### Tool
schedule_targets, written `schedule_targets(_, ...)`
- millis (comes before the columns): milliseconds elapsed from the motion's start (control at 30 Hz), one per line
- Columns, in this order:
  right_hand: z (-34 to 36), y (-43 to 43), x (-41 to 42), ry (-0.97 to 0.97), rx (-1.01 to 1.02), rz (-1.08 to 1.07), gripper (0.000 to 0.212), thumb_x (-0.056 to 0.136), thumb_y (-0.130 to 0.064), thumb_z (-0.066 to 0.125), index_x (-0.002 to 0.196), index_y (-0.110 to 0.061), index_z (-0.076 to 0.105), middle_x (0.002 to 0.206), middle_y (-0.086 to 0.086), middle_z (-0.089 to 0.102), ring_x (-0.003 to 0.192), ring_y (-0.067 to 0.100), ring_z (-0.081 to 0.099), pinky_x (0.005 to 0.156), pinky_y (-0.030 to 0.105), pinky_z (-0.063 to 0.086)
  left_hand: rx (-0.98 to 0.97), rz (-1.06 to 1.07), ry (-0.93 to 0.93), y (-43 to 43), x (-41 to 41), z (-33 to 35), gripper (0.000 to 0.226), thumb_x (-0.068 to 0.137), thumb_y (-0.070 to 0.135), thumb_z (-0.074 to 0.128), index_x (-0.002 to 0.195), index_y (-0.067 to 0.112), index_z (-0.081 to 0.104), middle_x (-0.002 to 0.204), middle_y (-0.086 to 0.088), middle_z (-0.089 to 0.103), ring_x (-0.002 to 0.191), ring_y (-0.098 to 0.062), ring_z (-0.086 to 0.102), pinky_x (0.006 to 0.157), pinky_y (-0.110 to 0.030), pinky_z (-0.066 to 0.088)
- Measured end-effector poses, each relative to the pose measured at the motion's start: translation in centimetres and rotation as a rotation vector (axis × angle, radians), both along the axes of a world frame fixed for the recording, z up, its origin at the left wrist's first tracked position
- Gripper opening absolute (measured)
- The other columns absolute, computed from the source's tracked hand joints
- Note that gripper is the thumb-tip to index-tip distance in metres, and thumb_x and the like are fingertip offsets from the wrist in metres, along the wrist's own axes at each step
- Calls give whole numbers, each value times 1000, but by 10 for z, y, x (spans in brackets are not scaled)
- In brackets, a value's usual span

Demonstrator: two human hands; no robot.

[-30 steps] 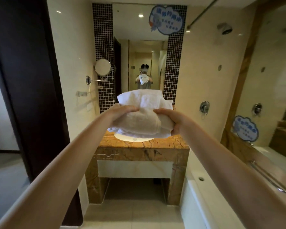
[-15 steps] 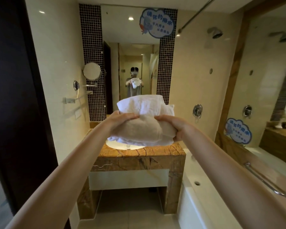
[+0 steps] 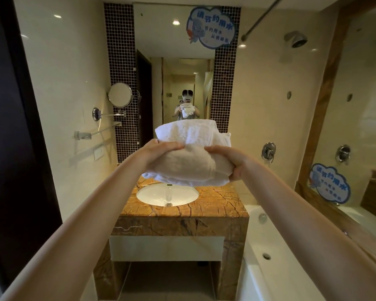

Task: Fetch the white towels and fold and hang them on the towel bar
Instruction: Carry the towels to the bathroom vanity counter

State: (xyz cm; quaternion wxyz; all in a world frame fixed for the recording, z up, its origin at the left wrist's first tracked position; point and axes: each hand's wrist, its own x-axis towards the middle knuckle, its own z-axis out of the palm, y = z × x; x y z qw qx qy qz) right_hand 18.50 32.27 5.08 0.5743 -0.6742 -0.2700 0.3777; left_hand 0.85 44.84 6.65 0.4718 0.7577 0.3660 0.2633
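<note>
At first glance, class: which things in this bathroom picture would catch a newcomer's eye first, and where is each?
A bundle of white towels is held up at centre frame, with the left hand and right hand gripping its sides. Below it in the frame sits the white sink in a brown marble counter. The mirror behind reflects the person holding the towels.

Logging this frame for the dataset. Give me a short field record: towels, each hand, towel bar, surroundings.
stage: towels fetched, not yet hung
towels: white towels, loosely bunched, held up in the air
left hand: left hand grips the bundle's left side
right hand: right hand grips the bundle's right side
towel bar: towel bar on the left wall, below the round mirror, nothing hanging on it
surroundings: sink in marble counter; bathtub to the right
</note>
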Motion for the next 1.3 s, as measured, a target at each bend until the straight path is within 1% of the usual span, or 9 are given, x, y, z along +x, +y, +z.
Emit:
schedule_targets(100,3,9,21,-8,10,14,88,31,-38,91,113,-16,66,106,8,72,101,29,66,97,50,48,-12,7,-20,9,20,2,57,76,51,69,113,13,49,94,0,54,81,-12,52,60,-25,39)
schedule_targets(267,5,20,44,-3,15,32,87,32,-38,88,113,-16,66,107,7,71,98,28,67,92,47,51,-11,14,-28,21,44,2,56,75,51,69,112,14,47,97,-2,56,81,-12,53,60,-25,40)
schedule_targets(400,-3,34,61,14,-7,41,96,27,-40,92,117,-18,66,108,5,73,101,27,68,95,50,50,-20,17,-24,34,60,-2,50,78,48,69,107,14,47,89,0,56,78,-12,54,59,-25,40)
schedule_targets(600,-14,58,72,27,-57,20,72,48,-40,88,112,-15,67,106,6,72,99,26,67,97,47,48,-98,-8,8,66,78,-17,69,68,54,75,117,10,52,105,-9,63,91,-22,61,68,-30,47)
schedule_targets(700,-19,75,80,31,-64,10,49,62,-38,84,101,-15,65,97,7,71,91,27,67,92,45,51,-111,-19,16,87,87,-23,72,66,54,75,120,10,55,108,-9,64,95,-23,62,70,-31,48)
schedule_targets(833,-25,102,87,26,-75,-14,52,60,-38,84,102,-14,64,101,8,70,95,29,66,92,48,51,-119,-38,32,118,96,-29,75,65,56,76,120,11,54,112,-10,62,98,-24,60,75,-33,48)
schedule_targets(967,-26,128,90,23,-79,-43,49,63,-39,83,101,-14,64,101,8,69,98,29,65,95,47,49,-95,-50,33,145,101,-30,67,68,55,74,116,13,52,109,-8,60,101,-24,58,90,-39,47)
schedule_targets(1133,-24,154,94,12,-66,-69,44,62,-40,83,94,-15,66,91,6,71,91,27,65,96,47,49,-76,-106,0,173,108,-27,33,77,46,70,86,18,55,91,-5,62,82,-15,59,67,-28,46)
schedule_targets(1300,-20,171,103,10,-67,-88,41,66,-39,82,95,-15,65,88,6,69,84,26,65,94,47,50,-68,-145,7,196,121,-28,40,77,49,70,96,15,60,101,-8,63,96,-21,59,91,-36,47)
